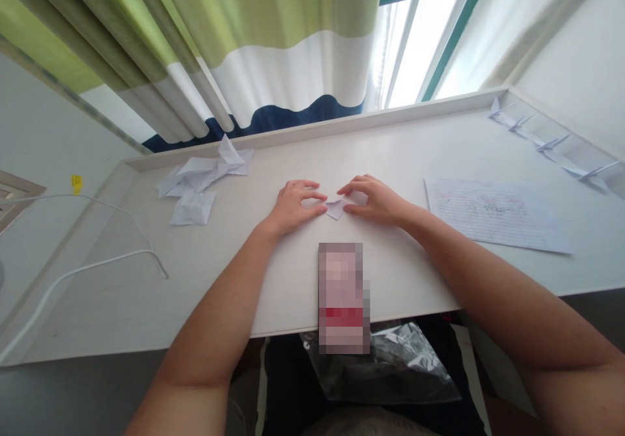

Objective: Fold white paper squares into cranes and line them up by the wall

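Observation:
A small folded piece of white paper (336, 209) lies on the white desk (390, 273) between my two hands, its point toward me. My left hand (295, 208) holds its left side with curled fingertips. My right hand (374, 200) pinches its right side, and a further paper flap shows under those fingers. To the left stands a loose heap of folded white paper pieces (200, 177). A pixelated, blurred rectangular object (343, 298) lies at the desk's front edge, and what it is is hidden.
A handwritten lined sheet (493, 215) lies to the right. Several white paper cranes (551, 143) sit along the far right edge. A white cable (97, 270) crosses the desk's left end. A raised rim (317, 133) backs the desk beneath a striped curtain (244, 32). A black plastic bag (390, 371) lies below the desk.

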Demonstrator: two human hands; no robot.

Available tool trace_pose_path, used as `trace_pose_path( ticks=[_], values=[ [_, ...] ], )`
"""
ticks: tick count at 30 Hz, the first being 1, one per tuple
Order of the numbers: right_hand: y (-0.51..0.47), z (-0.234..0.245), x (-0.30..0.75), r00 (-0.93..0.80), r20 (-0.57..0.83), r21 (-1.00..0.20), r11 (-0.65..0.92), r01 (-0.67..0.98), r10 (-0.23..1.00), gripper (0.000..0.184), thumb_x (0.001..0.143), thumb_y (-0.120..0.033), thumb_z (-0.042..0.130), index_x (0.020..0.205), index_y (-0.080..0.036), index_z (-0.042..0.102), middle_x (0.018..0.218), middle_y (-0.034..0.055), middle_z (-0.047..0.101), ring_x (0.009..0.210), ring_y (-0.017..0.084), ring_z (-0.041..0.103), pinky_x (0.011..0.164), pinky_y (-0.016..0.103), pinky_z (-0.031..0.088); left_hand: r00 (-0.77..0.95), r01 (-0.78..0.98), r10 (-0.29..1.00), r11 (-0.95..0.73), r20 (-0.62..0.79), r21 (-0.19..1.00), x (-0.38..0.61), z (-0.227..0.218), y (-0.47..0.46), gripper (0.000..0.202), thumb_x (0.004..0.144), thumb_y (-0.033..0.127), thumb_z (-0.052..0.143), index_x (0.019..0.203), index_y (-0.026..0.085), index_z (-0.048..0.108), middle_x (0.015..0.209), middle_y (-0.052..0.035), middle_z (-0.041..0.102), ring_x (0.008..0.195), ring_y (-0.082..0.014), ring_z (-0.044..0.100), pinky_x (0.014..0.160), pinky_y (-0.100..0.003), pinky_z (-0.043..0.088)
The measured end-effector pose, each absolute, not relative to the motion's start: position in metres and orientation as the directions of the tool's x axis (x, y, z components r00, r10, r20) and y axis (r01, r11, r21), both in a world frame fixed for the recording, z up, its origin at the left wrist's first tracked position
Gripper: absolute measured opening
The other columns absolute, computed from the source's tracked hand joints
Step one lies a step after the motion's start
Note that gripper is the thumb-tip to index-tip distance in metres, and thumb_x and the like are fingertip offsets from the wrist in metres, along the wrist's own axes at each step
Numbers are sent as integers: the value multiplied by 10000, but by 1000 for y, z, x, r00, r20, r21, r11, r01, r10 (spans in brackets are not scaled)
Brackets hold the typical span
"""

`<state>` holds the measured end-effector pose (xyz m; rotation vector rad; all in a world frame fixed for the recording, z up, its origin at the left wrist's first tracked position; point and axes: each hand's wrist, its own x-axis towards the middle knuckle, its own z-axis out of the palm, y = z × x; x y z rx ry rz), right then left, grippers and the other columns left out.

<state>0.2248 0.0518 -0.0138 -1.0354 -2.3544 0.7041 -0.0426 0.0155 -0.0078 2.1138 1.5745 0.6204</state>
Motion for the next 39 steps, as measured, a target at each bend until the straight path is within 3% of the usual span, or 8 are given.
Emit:
trace_pose_path(
  ticks=[4,7,13,24,39],
  values=[
    [52,-13,225,-613,214,-614,592,521,761,248,924,-296,744,1137,-277,870,1208,110,787,1189,348,691,1115,558,519,250,781,963,-261,98,567,-42,-7,15,299,929,363,848,1226,343,831,1520,-13,722,1526,-319,519,1355,-567,332],
    [52,-13,225,-631,219,-601,612,514,745,189,949,-344,733,1045,-290,886,1203,103,789,1154,340,692,1100,558,519,252,779,960,-274,118,564,-42,-7,15,260,926,356,847,1183,332,812,1504,-9,733,1507,-321,531,1338,-561,344],
    [50,-11,226,-637,217,-589,620,518,740,248,951,-326,725,1138,-305,886,1211,107,775,1174,347,678,1091,548,517,273,761,950,-311,154,569,-43,-9,15,185,920,326,849,1092,311,782,1440,-12,758,1450,-324,566,1306,-558,368],
    [48,-9,226,-650,209,-590,625,512,730,233,995,-363,713,1097,-296,911,1177,111,769,1127,329,671,1059,520,514,381,737,891,-455,248,500,-46,-11,18,43,953,326,848,979,324,882,1301,-34,799,1314,-284,644,1223,-523,470],
    [48,-9,228,-659,192,-537,640,549,727,274,1031,-388,653,1071,-296,908,1214,122,760,1127,337,673,1041,533,537,431,809,878,-479,209,341,-43,2,14,125,1010,366,765,959,336,876,1340,-17,804,1413,-331,584,1254,-582,383]
  ],
)
